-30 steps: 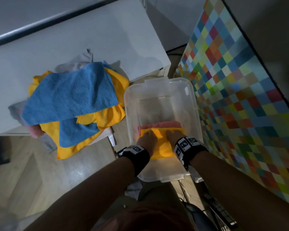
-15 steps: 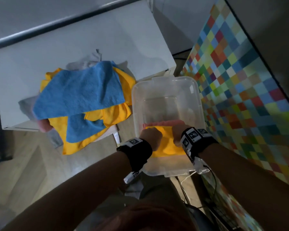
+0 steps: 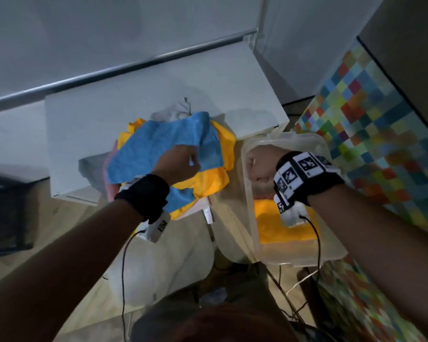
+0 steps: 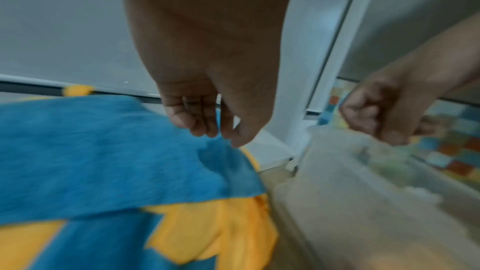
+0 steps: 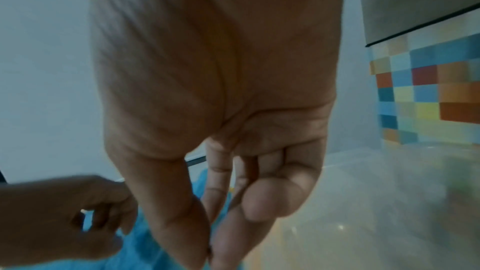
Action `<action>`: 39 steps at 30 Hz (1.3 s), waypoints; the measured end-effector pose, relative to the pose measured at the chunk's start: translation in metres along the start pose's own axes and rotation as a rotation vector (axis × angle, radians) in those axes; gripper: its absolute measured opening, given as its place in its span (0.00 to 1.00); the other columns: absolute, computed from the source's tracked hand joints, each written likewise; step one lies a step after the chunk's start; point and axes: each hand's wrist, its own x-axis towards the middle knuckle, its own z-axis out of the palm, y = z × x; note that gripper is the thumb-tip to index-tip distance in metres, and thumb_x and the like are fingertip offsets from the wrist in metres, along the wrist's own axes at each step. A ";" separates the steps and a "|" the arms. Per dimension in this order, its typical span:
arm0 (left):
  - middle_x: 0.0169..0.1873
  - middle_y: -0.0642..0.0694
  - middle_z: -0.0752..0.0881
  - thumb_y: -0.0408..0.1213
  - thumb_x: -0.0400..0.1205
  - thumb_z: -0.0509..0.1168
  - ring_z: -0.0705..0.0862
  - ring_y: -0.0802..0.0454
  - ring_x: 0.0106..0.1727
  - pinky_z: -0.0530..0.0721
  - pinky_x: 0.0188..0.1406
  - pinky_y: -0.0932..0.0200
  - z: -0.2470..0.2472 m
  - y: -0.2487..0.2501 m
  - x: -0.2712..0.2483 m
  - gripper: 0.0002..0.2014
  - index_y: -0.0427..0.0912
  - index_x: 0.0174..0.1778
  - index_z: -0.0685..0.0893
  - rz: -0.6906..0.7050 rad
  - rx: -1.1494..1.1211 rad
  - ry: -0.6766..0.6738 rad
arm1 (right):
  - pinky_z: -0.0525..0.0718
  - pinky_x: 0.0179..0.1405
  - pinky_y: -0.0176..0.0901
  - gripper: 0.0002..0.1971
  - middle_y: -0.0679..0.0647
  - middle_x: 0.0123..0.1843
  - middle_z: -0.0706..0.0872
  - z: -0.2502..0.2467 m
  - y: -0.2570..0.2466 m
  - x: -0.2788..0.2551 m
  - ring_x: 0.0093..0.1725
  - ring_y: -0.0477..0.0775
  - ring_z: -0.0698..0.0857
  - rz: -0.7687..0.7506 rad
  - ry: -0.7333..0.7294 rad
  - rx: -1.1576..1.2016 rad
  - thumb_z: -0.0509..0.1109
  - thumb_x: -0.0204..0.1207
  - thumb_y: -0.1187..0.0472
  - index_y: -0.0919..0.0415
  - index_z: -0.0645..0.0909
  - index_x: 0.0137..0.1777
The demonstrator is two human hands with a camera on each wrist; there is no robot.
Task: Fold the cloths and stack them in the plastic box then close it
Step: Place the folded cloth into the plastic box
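Both hands have come up out of the plastic box (image 3: 321, 144): the left hand (image 3: 177, 164) now hangs over the blue cloth (image 3: 163, 146) on top of the unfolded pile on the white table (image 3: 139, 95), its fingers loosely curled and holding nothing, the fingertips just above the cloth's edge. The right hand (image 3: 260, 166) hovers over the box's rim with fingers curled in and empty. A moment ago both were pressing on the folded yellow cloth (image 3: 279, 230) inside the box; that cloth now lies there alone, over a pink one whose edge barely shows. So 1 more cloth looks stacked, and the next step is likely picking up the blue cloth to fold. Several yellow cloths (image 3: 208, 178) and another blue one remain in the pile, so the box cannot be closed yet.
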 end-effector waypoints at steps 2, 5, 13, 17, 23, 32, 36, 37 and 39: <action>0.57 0.34 0.79 0.43 0.72 0.75 0.80 0.32 0.57 0.81 0.50 0.45 -0.003 -0.050 -0.004 0.22 0.41 0.60 0.81 -0.119 0.075 -0.038 | 0.76 0.30 0.40 0.09 0.68 0.43 0.88 -0.006 -0.037 -0.002 0.34 0.58 0.83 -0.052 -0.001 0.043 0.71 0.71 0.67 0.69 0.86 0.50; 0.66 0.32 0.69 0.47 0.65 0.80 0.73 0.30 0.62 0.82 0.49 0.37 -0.001 -0.104 -0.013 0.41 0.40 0.72 0.72 -0.204 0.215 -0.063 | 0.74 0.22 0.35 0.11 0.59 0.32 0.87 0.007 -0.073 0.009 0.25 0.51 0.82 -0.072 0.022 0.163 0.69 0.71 0.65 0.62 0.84 0.53; 0.55 0.35 0.79 0.35 0.75 0.65 0.79 0.32 0.55 0.83 0.45 0.39 0.003 -0.118 -0.015 0.19 0.40 0.63 0.78 -0.113 0.135 0.074 | 0.72 0.28 0.38 0.12 0.48 0.42 0.79 0.048 -0.119 0.057 0.36 0.45 0.77 -0.080 0.011 0.273 0.72 0.75 0.64 0.59 0.83 0.58; 0.41 0.35 0.84 0.35 0.76 0.60 0.82 0.33 0.44 0.75 0.38 0.46 -0.014 -0.107 -0.033 0.11 0.39 0.54 0.76 -0.052 -0.060 0.235 | 0.79 0.47 0.46 0.22 0.55 0.65 0.79 0.058 -0.131 0.069 0.61 0.59 0.81 -0.077 0.009 0.222 0.74 0.72 0.63 0.57 0.77 0.66; 0.29 0.50 0.81 0.39 0.80 0.55 0.80 0.53 0.32 0.77 0.35 0.53 -0.026 -0.093 -0.078 0.05 0.48 0.44 0.76 -0.167 -0.613 0.317 | 0.83 0.60 0.61 0.52 0.59 0.73 0.63 0.074 -0.141 0.072 0.63 0.68 0.78 -0.095 0.169 0.394 0.86 0.61 0.57 0.37 0.54 0.77; 0.37 0.54 0.87 0.35 0.73 0.76 0.86 0.58 0.38 0.74 0.36 0.74 -0.057 -0.118 -0.146 0.12 0.47 0.50 0.84 -0.175 -0.474 0.399 | 0.77 0.49 0.39 0.13 0.59 0.56 0.89 0.053 -0.142 0.063 0.58 0.61 0.86 -0.433 0.506 0.371 0.70 0.77 0.71 0.62 0.86 0.59; 0.42 0.47 0.87 0.32 0.66 0.78 0.85 0.48 0.44 0.75 0.41 0.63 -0.081 -0.143 -0.165 0.16 0.44 0.49 0.87 -0.251 -0.318 0.524 | 0.71 0.44 0.30 0.09 0.60 0.50 0.90 0.023 -0.159 0.057 0.51 0.58 0.86 -0.537 0.661 0.414 0.70 0.76 0.67 0.64 0.87 0.55; 0.40 0.46 0.87 0.36 0.69 0.76 0.85 0.48 0.43 0.78 0.41 0.60 -0.089 -0.145 -0.170 0.12 0.45 0.48 0.87 -0.289 -0.338 0.542 | 0.70 0.43 0.31 0.07 0.60 0.47 0.89 0.016 -0.166 0.055 0.48 0.56 0.85 -0.543 0.652 0.456 0.69 0.78 0.63 0.64 0.86 0.52; 0.34 0.48 0.85 0.42 0.76 0.70 0.82 0.52 0.38 0.77 0.35 0.62 -0.101 -0.149 -0.178 0.05 0.45 0.43 0.85 -0.433 -0.431 0.517 | 0.69 0.37 0.37 0.08 0.55 0.36 0.82 0.003 -0.177 0.052 0.40 0.52 0.79 -0.506 0.562 0.623 0.68 0.75 0.56 0.60 0.82 0.40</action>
